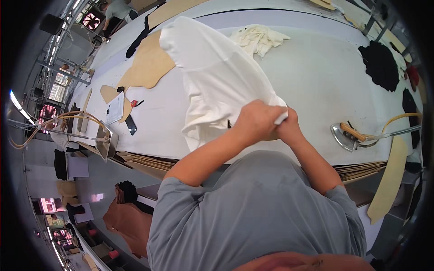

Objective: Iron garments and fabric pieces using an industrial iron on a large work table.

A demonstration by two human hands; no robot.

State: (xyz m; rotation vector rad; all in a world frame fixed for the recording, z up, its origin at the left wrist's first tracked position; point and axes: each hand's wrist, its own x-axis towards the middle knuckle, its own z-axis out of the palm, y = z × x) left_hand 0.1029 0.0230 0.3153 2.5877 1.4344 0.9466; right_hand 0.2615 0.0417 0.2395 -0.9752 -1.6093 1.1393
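A white knit garment (219, 67) stretches from my hands up and away over the table, its far part raised and its folds hanging on the left. My left hand (258, 121) is closed on its near edge. Close against it, my right hand (289, 127) is also closed, gripping the same edge, with a bit of white fabric poking out between the two. The fingers are mostly hidden. What exact kind of garment it is, I cannot tell.
A steam iron (347, 135) rests at the table's right. Behind the garment lie a crumpled cream cloth (257, 38) and a tan pattern board (147, 63). Papers (115, 108) and a phone (131, 125) are at left, a black cloth pile (380, 65) at far right.
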